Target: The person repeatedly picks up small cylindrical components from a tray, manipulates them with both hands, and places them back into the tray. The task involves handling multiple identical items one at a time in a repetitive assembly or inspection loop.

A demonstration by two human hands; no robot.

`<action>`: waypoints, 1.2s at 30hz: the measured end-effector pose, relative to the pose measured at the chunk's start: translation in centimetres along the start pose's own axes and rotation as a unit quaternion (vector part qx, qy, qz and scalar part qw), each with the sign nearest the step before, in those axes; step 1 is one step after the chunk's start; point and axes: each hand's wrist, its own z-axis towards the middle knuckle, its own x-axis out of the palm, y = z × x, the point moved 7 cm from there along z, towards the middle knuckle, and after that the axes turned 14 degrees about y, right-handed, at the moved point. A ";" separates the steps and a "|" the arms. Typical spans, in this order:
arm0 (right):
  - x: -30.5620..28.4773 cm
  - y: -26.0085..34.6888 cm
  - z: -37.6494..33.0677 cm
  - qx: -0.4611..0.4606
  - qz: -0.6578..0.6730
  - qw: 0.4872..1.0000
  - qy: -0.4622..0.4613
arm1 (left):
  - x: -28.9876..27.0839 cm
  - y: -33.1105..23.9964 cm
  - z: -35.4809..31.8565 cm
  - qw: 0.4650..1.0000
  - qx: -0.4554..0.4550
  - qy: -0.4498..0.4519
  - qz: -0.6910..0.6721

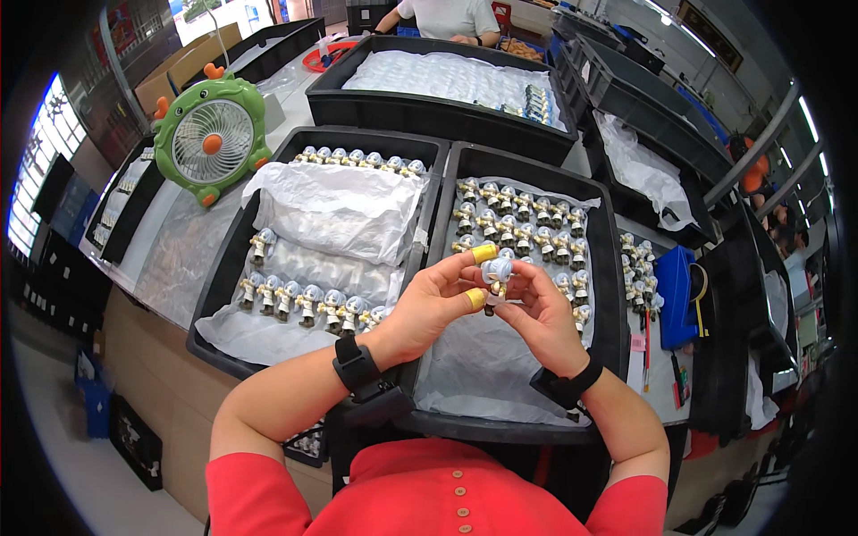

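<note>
A small figurine (496, 273) with pale blue hair and a white and gold outfit is upright between my hands, above the right black tray (614, 295). My left hand (435, 302) pinches it from the left; yellow covers wrap the thumb and index fingertips. From the other side my right hand (543, 320) closes its fingers round the body. Rows of similar figurines (523, 207) lie on white paper in that tray's far half, partly hidden by my hands. The left black tray (313, 136) holds more figurines (308, 302) in rows, with white paper (340, 201) between them.
A green fan (213, 141) stands at the far left. Behind the trays sits a larger black tray (438, 109) lined with bubbly white packing. Loose figurines (639, 268), a blue box (677, 299) and a red pen (647, 348) lie at right. A person (451, 18) works across the table.
</note>
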 end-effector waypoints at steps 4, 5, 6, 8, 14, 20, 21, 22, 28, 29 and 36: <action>0.1 0.1 0.1 0.002 0.009 1.000 0.007 | -0.1 0.1 -0.1 1.000 0.001 -0.009 -0.006; 0.1 0.1 0.1 0.002 0.013 1.000 0.008 | -0.1 0.0 -0.1 1.000 0.000 -0.009 -0.002; 0.0 0.0 0.1 0.003 0.012 1.000 0.006 | -0.1 0.0 0.0 1.000 -0.001 -0.008 0.002; -0.1 -0.2 0.0 0.005 0.010 1.000 0.002 | 0.0 0.0 0.1 1.000 -0.001 -0.004 0.006; -0.2 -0.8 0.2 0.029 0.038 0.999 0.012 | -0.1 0.1 0.1 1.000 -0.007 -0.002 0.013; -0.2 -1.2 0.3 0.051 0.082 0.995 0.023 | -0.2 0.3 0.0 1.000 -0.023 -0.008 0.009; -0.2 -1.2 0.3 0.055 0.086 0.994 0.026 | -0.2 0.3 0.0 1.000 -0.024 -0.008 0.009; -0.2 -1.1 0.3 0.060 0.089 0.994 0.029 | -0.2 0.3 0.0 1.000 -0.024 -0.008 0.009; -0.6 -1.4 0.5 0.065 0.103 0.992 0.024 | -0.1 -0.1 -0.1 0.999 -0.024 -0.039 0.010; -0.7 -1.5 0.6 0.065 0.106 0.992 0.023 | -0.3 -0.9 -0.3 0.998 0.001 -0.053 0.043; -1.8 -0.5 1.0 0.019 0.095 0.995 0.004 | 9.6 -11.8 -4.7 0.962 0.219 0.077 0.143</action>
